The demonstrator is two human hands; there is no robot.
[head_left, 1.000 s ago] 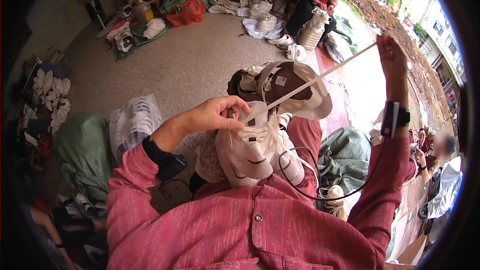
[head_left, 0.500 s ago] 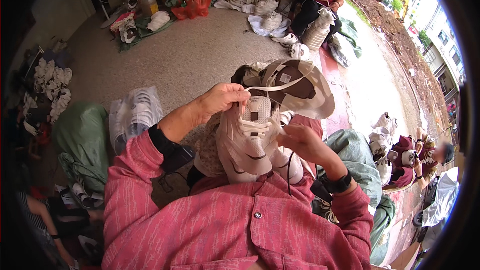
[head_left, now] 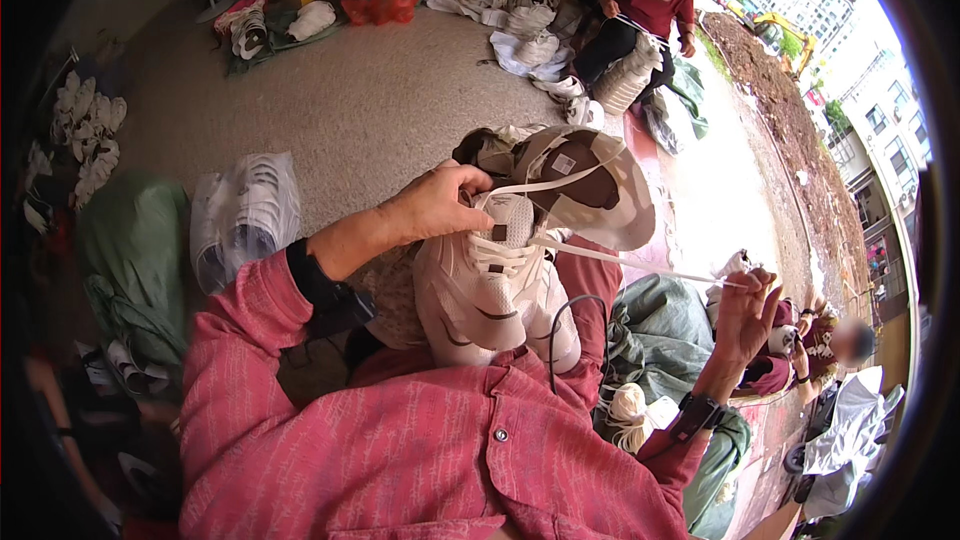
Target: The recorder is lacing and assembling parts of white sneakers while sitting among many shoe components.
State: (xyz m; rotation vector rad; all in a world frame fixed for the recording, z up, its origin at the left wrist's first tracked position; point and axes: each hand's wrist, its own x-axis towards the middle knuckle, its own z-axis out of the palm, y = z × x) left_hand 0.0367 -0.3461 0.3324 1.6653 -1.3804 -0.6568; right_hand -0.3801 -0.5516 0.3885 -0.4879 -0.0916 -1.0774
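Observation:
A pale cream shoe upper (head_left: pixel 470 290) rests upright on my lap, its tongue and partly threaded eyelets toward the top. My left hand (head_left: pixel 445 205) grips it by the upper edge, thumb against the tongue and fingers curled behind. My right hand (head_left: pixel 745 320) is out to the right, thumb and finger pinching a flat white shoelace (head_left: pixel 640 262). That lace runs taut from the eyelets to my fingers. Another lace length loops over a brown-lined upper (head_left: pixel 590 180) just beyond, which lies with its opening showing.
Green sacks (head_left: pixel 135 250) and a clear bag of stacked uppers (head_left: pixel 250 205) stand at left. On the right are a green sheet (head_left: pixel 670 330) and a ball of cord (head_left: pixel 630 410). A co-worker (head_left: pixel 640 10) sits at the far right with laced uppers; another person (head_left: pixel 835 340) is at right.
My right hand has swung out to the right, drawing the lace through the upper into a straight line. My left hand has shifted slightly, its thumb now on the tongue.

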